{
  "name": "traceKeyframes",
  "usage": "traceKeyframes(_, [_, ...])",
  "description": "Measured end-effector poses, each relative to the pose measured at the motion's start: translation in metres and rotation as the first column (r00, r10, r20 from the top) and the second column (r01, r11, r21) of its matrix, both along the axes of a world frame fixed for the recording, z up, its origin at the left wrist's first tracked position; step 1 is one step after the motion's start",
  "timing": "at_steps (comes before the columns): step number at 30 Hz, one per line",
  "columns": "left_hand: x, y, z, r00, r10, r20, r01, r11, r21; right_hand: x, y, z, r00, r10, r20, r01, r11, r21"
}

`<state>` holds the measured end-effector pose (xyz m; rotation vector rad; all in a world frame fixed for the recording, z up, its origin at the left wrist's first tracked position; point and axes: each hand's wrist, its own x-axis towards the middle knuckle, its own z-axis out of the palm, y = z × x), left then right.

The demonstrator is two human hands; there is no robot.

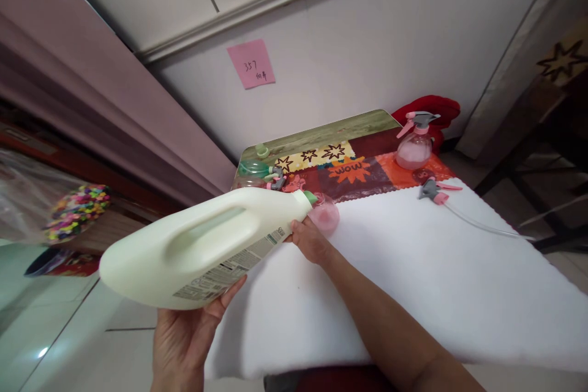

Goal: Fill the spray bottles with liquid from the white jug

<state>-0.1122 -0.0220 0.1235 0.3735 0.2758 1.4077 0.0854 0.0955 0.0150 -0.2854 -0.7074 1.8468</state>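
A large pale green jug (151, 251) is tilted, its green spout pointing right and down at a round pink spray bottle (325, 215) that has no visible spray head. My left hand (193, 324) supports the jug's lower end from beneath, partly hidden by it. Near the jug's neck, my right hand (309, 239) has its fingers wrapped round the underside. A loose grey-and-pink spray head (434, 191) with a clear tube lies on the white cloth (413, 294). Whether liquid is flowing cannot be seen.
Another pink spray bottle (414, 150) stands upright at the back right, by a red object (443, 109). Green and clear spray bottles (252, 168) lie at the back left, near a small green cap (262, 150). A pink note (252, 65) is on the wall.
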Motion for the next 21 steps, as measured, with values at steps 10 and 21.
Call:
traceKeyframes(10, [-0.0043, 0.0013, -0.0011, 0.999, -0.041, 0.009, 0.041, 0.999, 0.032, -0.0008, -0.0001, -0.0003, 1.0, 0.007, -0.025, -0.007, 1.0, -0.002])
traceKeyframes(21, [-0.0004, 0.0014, 0.0015, 0.994, -0.099, 0.047, 0.095, 0.993, 0.075, -0.0007, 0.0, 0.0001, 0.999, 0.003, -0.033, -0.003, 1.0, 0.005])
